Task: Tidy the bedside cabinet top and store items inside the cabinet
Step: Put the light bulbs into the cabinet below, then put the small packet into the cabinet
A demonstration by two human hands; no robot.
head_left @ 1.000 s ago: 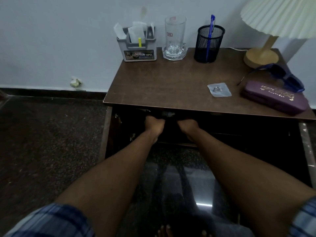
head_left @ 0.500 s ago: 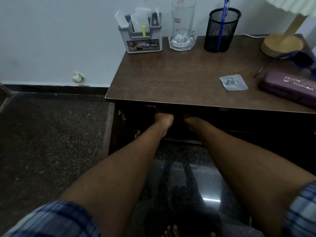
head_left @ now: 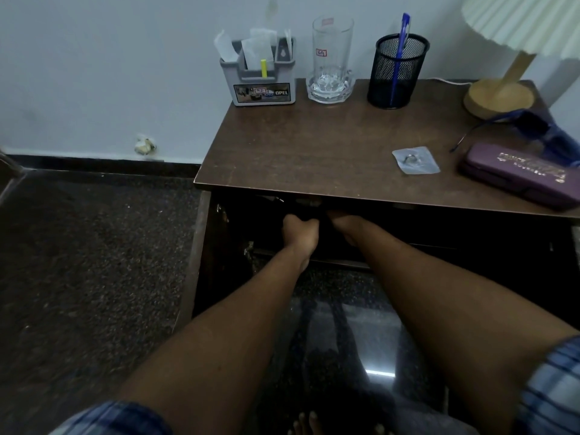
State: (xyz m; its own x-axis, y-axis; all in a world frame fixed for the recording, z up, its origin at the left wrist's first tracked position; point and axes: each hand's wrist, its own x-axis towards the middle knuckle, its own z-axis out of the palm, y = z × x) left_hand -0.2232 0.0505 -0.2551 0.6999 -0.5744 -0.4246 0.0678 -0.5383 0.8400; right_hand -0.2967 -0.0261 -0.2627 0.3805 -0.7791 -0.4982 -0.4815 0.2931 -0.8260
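Both your arms reach under the front edge of the cabinet top [head_left: 314,146] into the dark open cabinet [head_left: 408,233]. Your left hand [head_left: 299,229] looks curled into a fist, and your right hand [head_left: 340,222] sits just beside it with its fingers lost in shadow, so you cannot tell what either one holds, if anything. This looks like the storing step, arranging something inside. Still on top are the grey organizer [head_left: 260,80], glass [head_left: 331,61] and mesh pen cup [head_left: 397,70] along the back edge, and toward the right the small clear packet [head_left: 416,160], purple case [head_left: 521,174], blue glasses [head_left: 543,127] and lamp [head_left: 499,92]. Next you will likely need to draw your hands out low, clearing the overhanging lip, then reach for the packet or the case. The middle of the top is bare, giving you free room, but the case lies close to the front edge and could be knocked off.
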